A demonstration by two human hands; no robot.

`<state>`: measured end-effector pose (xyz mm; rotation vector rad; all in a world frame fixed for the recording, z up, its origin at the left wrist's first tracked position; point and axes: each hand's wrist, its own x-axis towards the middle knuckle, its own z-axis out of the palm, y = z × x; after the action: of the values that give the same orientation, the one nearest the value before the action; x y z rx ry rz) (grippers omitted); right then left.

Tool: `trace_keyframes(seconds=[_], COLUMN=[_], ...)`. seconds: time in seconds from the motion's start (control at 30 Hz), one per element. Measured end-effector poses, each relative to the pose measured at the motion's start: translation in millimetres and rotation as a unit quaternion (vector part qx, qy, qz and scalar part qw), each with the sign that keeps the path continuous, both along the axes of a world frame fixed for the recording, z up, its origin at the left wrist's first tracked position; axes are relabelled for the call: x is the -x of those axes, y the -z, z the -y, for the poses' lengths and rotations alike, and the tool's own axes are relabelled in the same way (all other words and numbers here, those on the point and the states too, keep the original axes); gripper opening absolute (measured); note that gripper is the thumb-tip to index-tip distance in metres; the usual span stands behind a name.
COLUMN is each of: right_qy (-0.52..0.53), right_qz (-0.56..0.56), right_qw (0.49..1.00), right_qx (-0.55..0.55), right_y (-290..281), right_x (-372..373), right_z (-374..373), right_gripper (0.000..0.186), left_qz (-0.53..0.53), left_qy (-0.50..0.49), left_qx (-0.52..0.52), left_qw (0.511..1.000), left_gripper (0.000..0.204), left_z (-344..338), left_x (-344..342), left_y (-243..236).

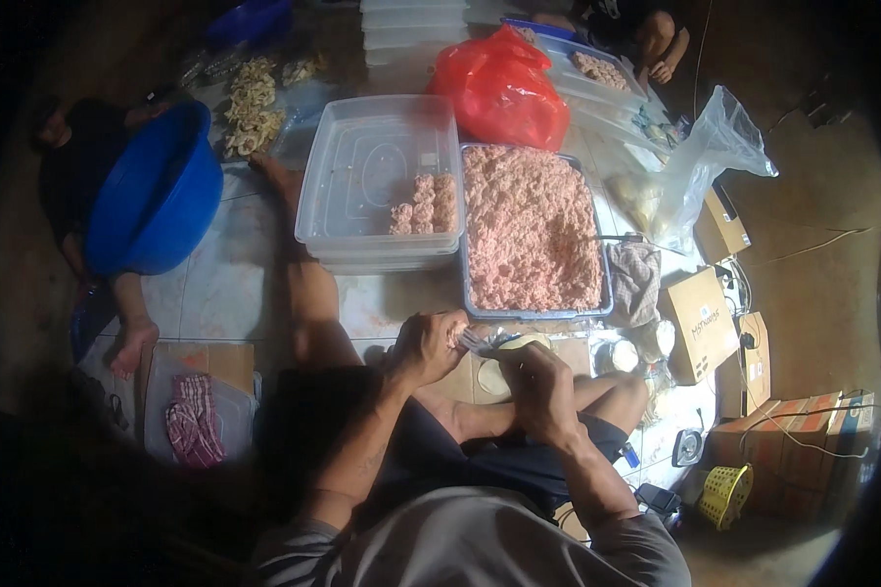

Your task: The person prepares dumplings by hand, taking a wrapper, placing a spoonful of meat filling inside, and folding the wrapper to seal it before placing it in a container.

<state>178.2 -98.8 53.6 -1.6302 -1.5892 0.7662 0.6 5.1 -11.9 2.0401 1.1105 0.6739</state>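
My left hand (423, 352) is closed around a lump of pink minced mixture (455, 333), below the tray of the same mixture (529, 225). My right hand (543, 386) grips a metal fork (478, 342), whose head touches the lump. Pale round wrappers (491, 380) lie just under my hands, partly hidden by them. A clear plastic box (343, 166), stacked on others left of the tray, holds several shaped pink lumps (421, 205).
A red bag (494, 88), clear bag (705, 166), blue tub (147, 196), cartons (695, 328), yellow basket (724, 494), cloth (636, 284) and cables surround me. Another person (69, 166) sits at left, another (656, 44) at back right. My crossed legs frame the working spot.
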Motion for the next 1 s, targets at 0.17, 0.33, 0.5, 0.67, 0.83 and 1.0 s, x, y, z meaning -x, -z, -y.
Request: trace_keyframes(seconds=[0.17,0.33,0.5,0.67,0.83,1.0], right_qy=[0.118,0.16,0.139,0.078,0.009,-0.028], right_qz=[-0.109,0.028,0.046,0.239,0.356,0.078], right_qw=[0.983,0.986,0.988,0.968,0.934,0.995], right_qx=[-0.084,-0.033,-0.059,-0.012,0.033,-0.047], right_y=[4.9,33.0,48.4,77.2,9.9,-17.7], right_x=[-22.9,-60.5,-67.4,-98.4,-90.7,-42.4], right_z=[-12.9,-45.2,-48.2,-65.8,-64.3,-38.4], right_gripper=[0.014,0.018,0.019,0.015,0.019,0.018], left_qz=[0.034,0.103,0.106,0.094,0.175,0.164], left_qy=[-0.005,0.071,0.017,0.043,0.048,0.032], left_qx=[-0.031,0.069,0.096,0.083,0.024,0.01], left_qw=[0.999,0.99,0.99,0.991,0.983,0.986], left_gripper=[0.039,0.046,0.039,0.041,0.041,0.032], left_z=[5.8,5.7,4.5,3.2,5.0,-6.7], left_x=[2.9,13.4,12.5,-0.1,7.7,-3.0], left_y=[15.6,1.1,4.5,4.7,8.7,17.5])
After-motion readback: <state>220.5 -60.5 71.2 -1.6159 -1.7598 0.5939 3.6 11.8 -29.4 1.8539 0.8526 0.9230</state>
